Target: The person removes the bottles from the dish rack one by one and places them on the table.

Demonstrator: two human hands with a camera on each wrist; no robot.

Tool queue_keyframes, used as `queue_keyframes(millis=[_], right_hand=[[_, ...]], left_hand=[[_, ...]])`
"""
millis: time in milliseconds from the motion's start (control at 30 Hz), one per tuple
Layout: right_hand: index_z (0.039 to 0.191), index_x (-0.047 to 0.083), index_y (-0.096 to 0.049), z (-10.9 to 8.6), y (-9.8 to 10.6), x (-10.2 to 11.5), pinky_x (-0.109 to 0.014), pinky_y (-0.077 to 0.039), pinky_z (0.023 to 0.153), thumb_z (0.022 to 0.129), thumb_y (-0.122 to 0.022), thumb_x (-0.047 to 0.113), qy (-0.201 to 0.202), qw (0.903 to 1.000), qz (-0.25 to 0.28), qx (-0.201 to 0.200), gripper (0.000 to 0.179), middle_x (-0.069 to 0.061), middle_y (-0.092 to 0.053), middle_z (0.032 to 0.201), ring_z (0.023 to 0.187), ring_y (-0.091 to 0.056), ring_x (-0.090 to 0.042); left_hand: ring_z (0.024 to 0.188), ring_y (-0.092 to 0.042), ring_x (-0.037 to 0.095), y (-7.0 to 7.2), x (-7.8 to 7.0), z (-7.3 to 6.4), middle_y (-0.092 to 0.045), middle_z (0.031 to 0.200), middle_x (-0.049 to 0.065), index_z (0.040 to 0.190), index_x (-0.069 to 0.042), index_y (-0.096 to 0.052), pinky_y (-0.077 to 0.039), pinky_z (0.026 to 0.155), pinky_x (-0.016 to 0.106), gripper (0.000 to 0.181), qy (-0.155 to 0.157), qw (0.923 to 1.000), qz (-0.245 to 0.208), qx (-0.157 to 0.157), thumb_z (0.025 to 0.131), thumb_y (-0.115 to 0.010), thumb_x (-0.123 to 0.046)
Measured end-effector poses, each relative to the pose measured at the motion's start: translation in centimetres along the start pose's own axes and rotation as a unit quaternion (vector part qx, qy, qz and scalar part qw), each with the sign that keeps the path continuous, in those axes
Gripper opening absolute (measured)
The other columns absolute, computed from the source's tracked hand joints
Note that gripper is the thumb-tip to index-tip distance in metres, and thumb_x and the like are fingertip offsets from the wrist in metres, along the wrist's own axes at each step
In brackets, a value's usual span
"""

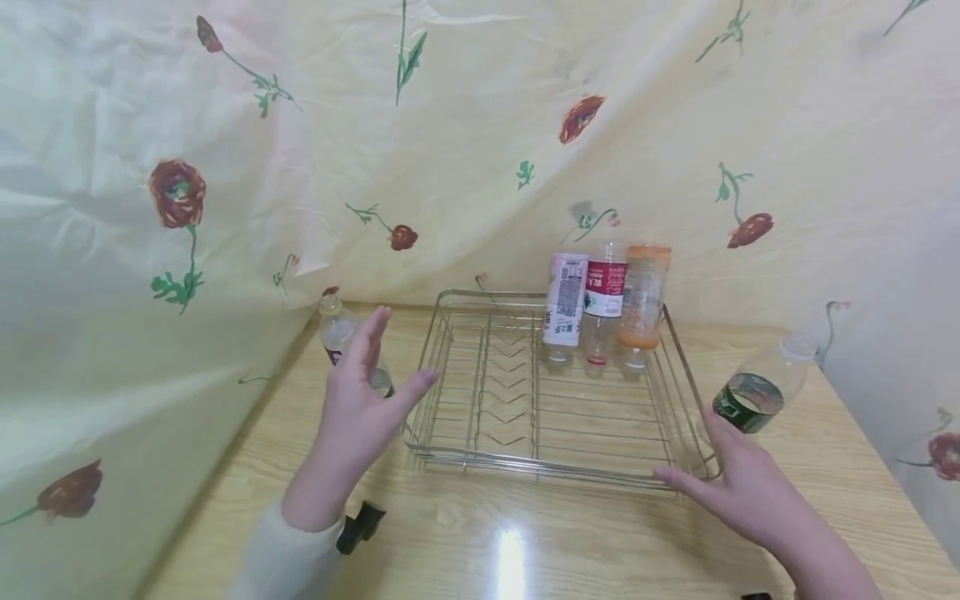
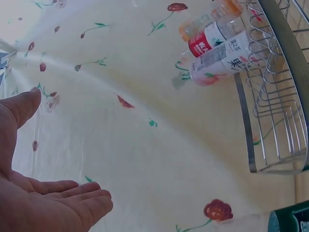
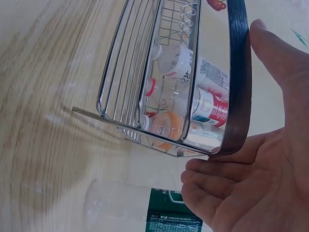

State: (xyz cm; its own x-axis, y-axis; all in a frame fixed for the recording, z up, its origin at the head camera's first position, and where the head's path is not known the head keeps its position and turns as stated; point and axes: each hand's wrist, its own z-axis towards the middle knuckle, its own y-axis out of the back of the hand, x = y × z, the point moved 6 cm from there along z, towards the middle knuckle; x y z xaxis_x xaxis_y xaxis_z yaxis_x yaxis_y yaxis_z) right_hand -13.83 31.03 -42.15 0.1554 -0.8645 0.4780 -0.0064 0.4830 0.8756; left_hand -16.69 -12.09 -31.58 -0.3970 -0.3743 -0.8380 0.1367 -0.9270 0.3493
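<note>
A metal wire rack [image 1: 510, 463] sits on the table. Three bottles stand cap-down at its back right: one with a white and pink label [image 1: 565, 300], one with a red label [image 1: 604, 287] and one with orange bands [image 1: 642, 300]. My left hand [image 1: 360, 412] is held beside the rack's left side, thumb and fingers spread, holding nothing. Partly hidden behind it is a clear bottle [image 1: 341, 329]. At the front right corner of the rack, my right hand [image 1: 750, 487] touches the rim with fingers loosely extended. Beyond this hand is a clear bottle with a green label [image 1: 752, 400].
The wooden table [image 1: 442, 533] extends in front of the rack. A flower-patterned cloth [image 1: 465, 150] hangs behind and along the left side. The rack's left part has a row of bent wire dividers [image 1: 506, 383].
</note>
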Motion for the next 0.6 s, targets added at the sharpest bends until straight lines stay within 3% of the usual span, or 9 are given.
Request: queue_keyframes(millis=[367, 600], right_hand=[[0.155, -0.016, -0.009, 0.0, -0.1, -0.2, -0.078, -0.034, 0.096, 0.089, -0.075, 0.054, -0.003, 1.0000, 0.001, 0.001, 0.116, -0.048, -0.025, 0.148, 0.128, -0.031, -0.068], [0.155, -0.014, -0.010, -0.1, -0.3, -0.4, -0.079, -0.033, 0.096, 0.089, -0.075, 0.055, -0.005, 1.0000, 0.001, -0.003, 0.116, -0.047, -0.024, 0.149, 0.129, -0.031, -0.068]], left_hand=[[0.145, -0.031, 0.012, -1.7, -0.5, 1.2, -0.036, 0.159, 0.001, 0.158, -0.010, -0.032, -0.028, 0.117, 0.029, 0.093, 0.011, 0.9989, -0.041, 0.021, 0.086, -0.084, -0.036], [0.145, -0.031, 0.014, -2.9, 0.0, 1.8, -0.034, 0.161, 0.002, 0.159, -0.011, -0.031, -0.028, 0.117, 0.030, 0.096, 0.045, 0.9966, -0.053, 0.044, 0.085, -0.082, -0.046]])
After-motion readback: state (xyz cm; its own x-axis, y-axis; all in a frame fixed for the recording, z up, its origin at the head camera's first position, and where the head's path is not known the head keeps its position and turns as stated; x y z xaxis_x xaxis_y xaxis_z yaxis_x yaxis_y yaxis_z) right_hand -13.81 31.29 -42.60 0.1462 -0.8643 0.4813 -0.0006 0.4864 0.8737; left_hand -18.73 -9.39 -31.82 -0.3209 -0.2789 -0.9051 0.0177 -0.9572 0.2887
